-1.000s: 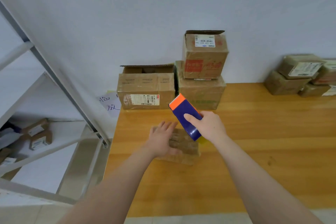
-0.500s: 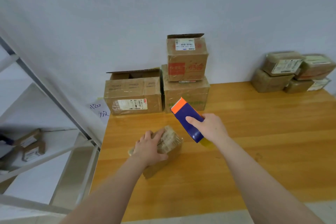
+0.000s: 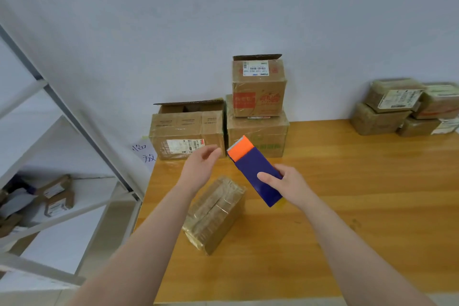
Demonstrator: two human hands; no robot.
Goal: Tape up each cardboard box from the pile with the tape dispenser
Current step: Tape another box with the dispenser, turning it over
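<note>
Far left: white metal shelving rack (image 3: 74, 112), slanted upright and crossbars; lower shelf carries several small labelled cartons (image 3: 58, 196), partly blurred. Wall, by the bench's rear left corner: white paper note (image 3: 144, 153) with two handwritten characters. Bench (image 3: 347, 206): orange-brown wood, set against a pale wall. Rear left of bench: wide cardboard box (image 3: 186, 131), top flaps standing open, white shipping label on its front face. Left hand (image 3: 201, 169): in the air in front of that box and above the far end of the small box, palm turned inward, fingers loosely curled, holding nothing. Small box (image 3: 214, 213): brown cardboard under glossy clear tape, lying diagonally on the bench near its left edge, between the two forearms, its flap seam showing on the upper face. Rear centre: stack of two, the lower box (image 3: 258, 136) wrapped in clear tape, touching the wide box's right side; the upper box (image 3: 258, 87) resting on it, one flap raised, white barcode label and red print on the front. Tape dispenser (image 3: 255, 171): dark blue flat body, orange end with a serrated edge pointing up and left, in the air to the right of the small box and clear of it. Right hand (image 3: 290, 186): grips the dispenser's lower half, thumb across the broad blue face, fingers hidden behind. Rear right: pile of taped boxes (image 3: 402, 109), some with white labels, against the wall, well apart from the hands.
</note>
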